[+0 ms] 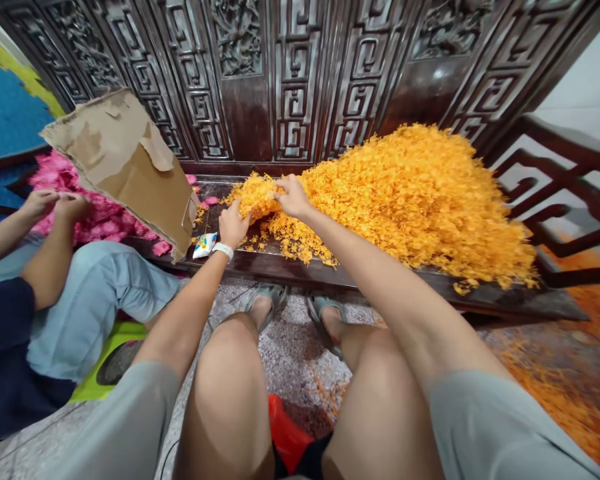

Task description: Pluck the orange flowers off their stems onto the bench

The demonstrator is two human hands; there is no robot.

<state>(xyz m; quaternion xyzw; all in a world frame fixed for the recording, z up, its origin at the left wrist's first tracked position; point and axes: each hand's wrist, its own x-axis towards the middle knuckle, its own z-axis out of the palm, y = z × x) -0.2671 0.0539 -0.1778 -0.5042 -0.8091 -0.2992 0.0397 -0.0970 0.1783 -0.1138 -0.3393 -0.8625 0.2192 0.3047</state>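
A large heap of small orange artificial flower pieces [405, 193] spreads over the dark wooden bench. At its left end, a smaller clump of orange flower pieces [260, 195] lies between my hands. My left hand [234, 225], with a pale band on its wrist, curls its fingers against the clump's near left side. From the right, my right hand [295, 198] bends its fingers onto the clump's other side. The fingertips of both hands are partly hidden among the petals. Just left of my left hand lies a small white and blue packet [205, 245].
A torn cardboard piece [140, 180] stands upright on the bench [300, 270], with pink flower pieces [110, 220] behind it. To the left, a co-worker's hands [60, 203] meet above the pink pile. A carved wooden backrest [300, 87] rises behind. Orange pieces [555, 393] litter the floor.
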